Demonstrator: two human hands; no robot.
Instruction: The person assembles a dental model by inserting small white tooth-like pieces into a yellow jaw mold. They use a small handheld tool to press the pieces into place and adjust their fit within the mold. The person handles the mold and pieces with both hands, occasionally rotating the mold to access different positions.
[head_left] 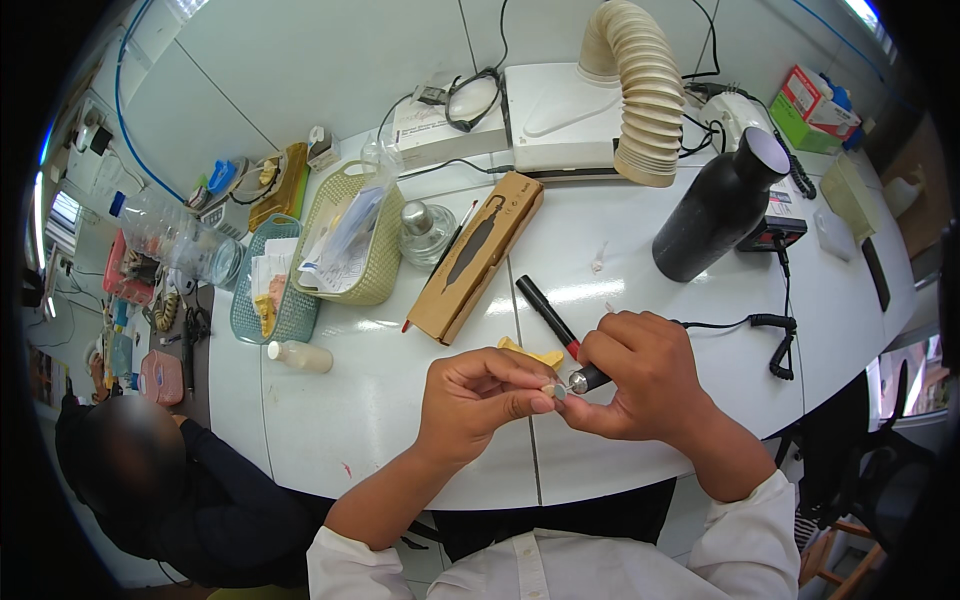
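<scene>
Over the front middle of the white table, my left hand [485, 400] pinches a small pale piece [548, 391] between thumb and fingertips; its exact kind is too small to tell. My right hand [640, 375] is closed round a rotary handpiece [588, 379] with a black body and metal nose. A small greyish disc [561, 392] at its tip meets or nearly meets the pale piece. Just beyond my hands lies a yellow dental cast [531, 352], partly hidden by them. Beside it rests a black and red marker pen [548, 315].
A long cardboard box [475, 258], a glass bottle [425, 235] and two baskets [345, 235] stand left. A black flask [715, 210] is at right, near the coiled cord [780, 345]. A ribbed hose [650, 95] arches above. Another person [200, 500] sits at left.
</scene>
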